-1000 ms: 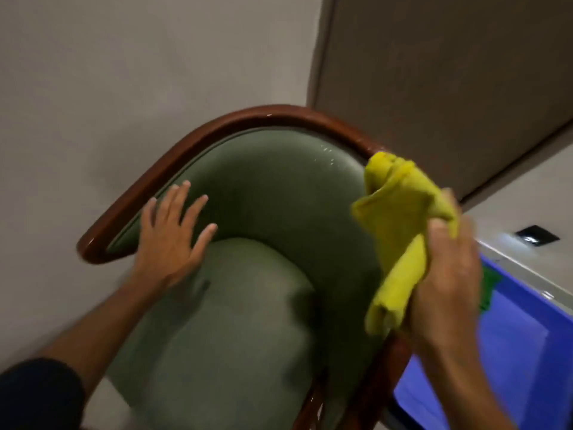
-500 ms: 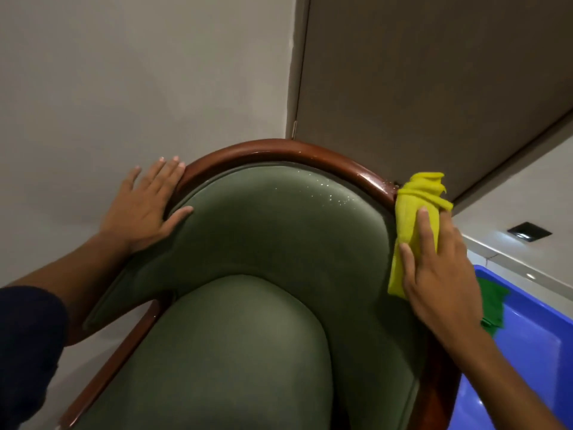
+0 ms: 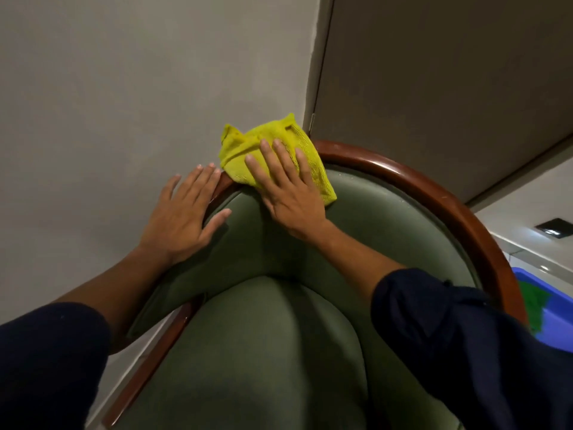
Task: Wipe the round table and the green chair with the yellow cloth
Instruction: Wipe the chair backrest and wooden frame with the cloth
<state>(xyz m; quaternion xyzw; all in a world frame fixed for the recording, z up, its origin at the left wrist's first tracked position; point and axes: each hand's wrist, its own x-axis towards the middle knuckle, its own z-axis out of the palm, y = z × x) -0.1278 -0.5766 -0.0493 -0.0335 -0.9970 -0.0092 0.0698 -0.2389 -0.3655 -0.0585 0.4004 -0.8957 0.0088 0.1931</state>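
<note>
Pressing my right hand (image 3: 290, 193) flat, fingers spread, on the yellow cloth (image 3: 245, 150), which lies over the wooden top rail of the green chair (image 3: 387, 225). My left hand (image 3: 183, 215) rests open and empty on the rail just beside the cloth. A blue bin (image 3: 555, 321) sits at right.

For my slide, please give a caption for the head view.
Right hand presses yellow cloth on green chair's wooden rim; left hand steadies it.

Right hand (image 3: 291, 193) lies flat, fingers spread, pressing the cloth (image 3: 297, 141) onto the chair (image 3: 387, 218) rim. Left hand (image 3: 183, 215) rests flat on the rim, just beside the cloth.
</note>
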